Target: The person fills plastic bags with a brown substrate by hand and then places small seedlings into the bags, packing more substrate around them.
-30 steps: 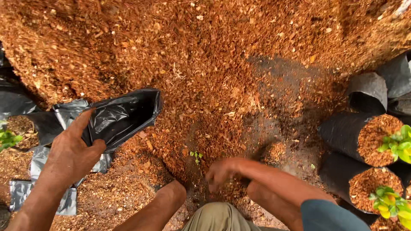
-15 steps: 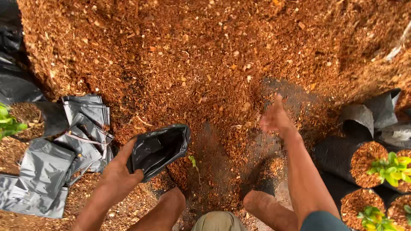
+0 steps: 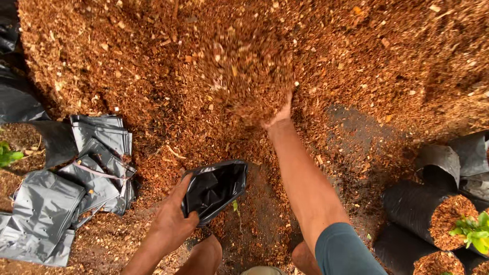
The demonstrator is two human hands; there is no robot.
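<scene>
My left hand (image 3: 172, 222) grips the rim of an open black plastic bag (image 3: 214, 189), its mouth facing the pile. My right hand (image 3: 277, 113) reaches far forward into a large heap of reddish-brown coarse mulch (image 3: 244, 56); the fingers are buried in the loose chips and a blurred clump of them sits over the hand. My knees show at the bottom edge.
A stack of flat grey-black bags (image 3: 76, 173) lies at the left. Filled black bags with mulch and a small green seedling (image 3: 471, 231) stand at the right, beside one unfilled bag (image 3: 471, 153). More black plastic lies at the far left edge.
My right hand has stretched further up into the heap and dug in. My left hand has brought the open bag toward the middle, in front of my knees.
</scene>
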